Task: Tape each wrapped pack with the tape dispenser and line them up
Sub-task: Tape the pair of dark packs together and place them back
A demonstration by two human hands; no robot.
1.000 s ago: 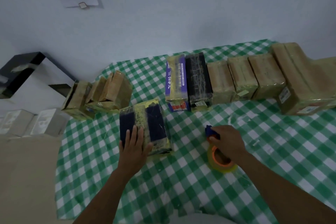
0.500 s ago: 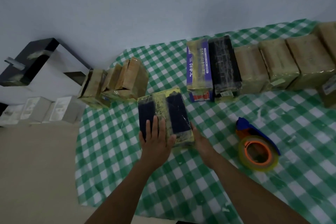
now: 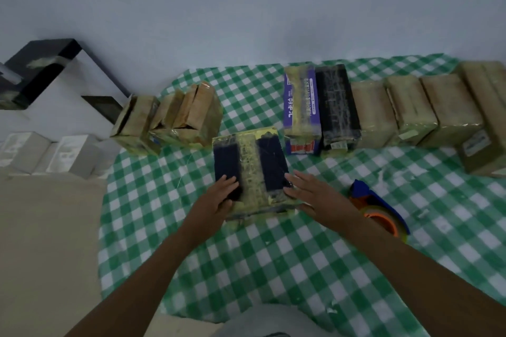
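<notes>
Right hand is off the tape dispenser. 1 s ago it was gripping it, and 0.5 s ago it was already at the pack's right edge. Dispenser lies on the surface (green check cloth), just right of the right wrist, partly hidden by the forearm, untouched.

Both hands are on the near end of the dark pack, the one with the yellow tape band down its middle. Left hand has slid from top middle to the near left corner. Its fingers lie roughly straight on the left dark panel, gripping nothing. Right-hand fingers are straight and spread, touching the near right corner.

Pack lies flat, much where it was: just beside the purple pack, in front and to its left. Purple is the left end of the row, followed by the black pack and the brown packs along the far edge. Dark pack is not yet in line. Loose brown cluster sits far left.
</notes>
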